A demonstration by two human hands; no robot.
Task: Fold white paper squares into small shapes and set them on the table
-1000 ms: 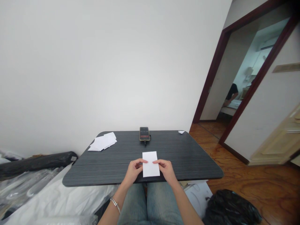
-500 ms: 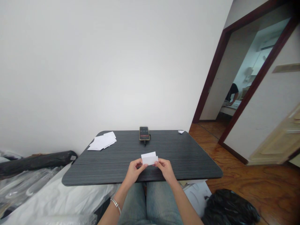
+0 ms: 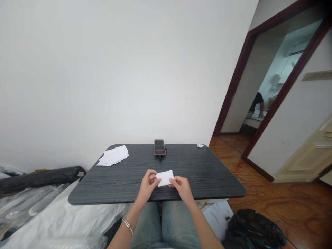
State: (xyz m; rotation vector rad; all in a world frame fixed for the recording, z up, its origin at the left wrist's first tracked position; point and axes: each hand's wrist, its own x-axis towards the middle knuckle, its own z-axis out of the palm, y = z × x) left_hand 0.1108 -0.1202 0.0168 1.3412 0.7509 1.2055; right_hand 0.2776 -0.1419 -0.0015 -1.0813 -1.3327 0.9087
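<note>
white paper slip (image 3: 165, 178) held over dark grey woodgrain tabletop (image 3: 204, 180), long axis crosswise, slightly tilted, between both hands, neither nearer. left hand (image 3: 148, 186) pinches its left end, thumb and fingers closed on it; right hand (image 3: 182, 188) grips the right end likewise.

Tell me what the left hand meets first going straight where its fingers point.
Probably the phone on the table: the left hand points just past the paper, though depth is unclear.

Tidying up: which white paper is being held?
The sheet between the left hand and right hand; the stack and corner scrap lie on the table.
</note>
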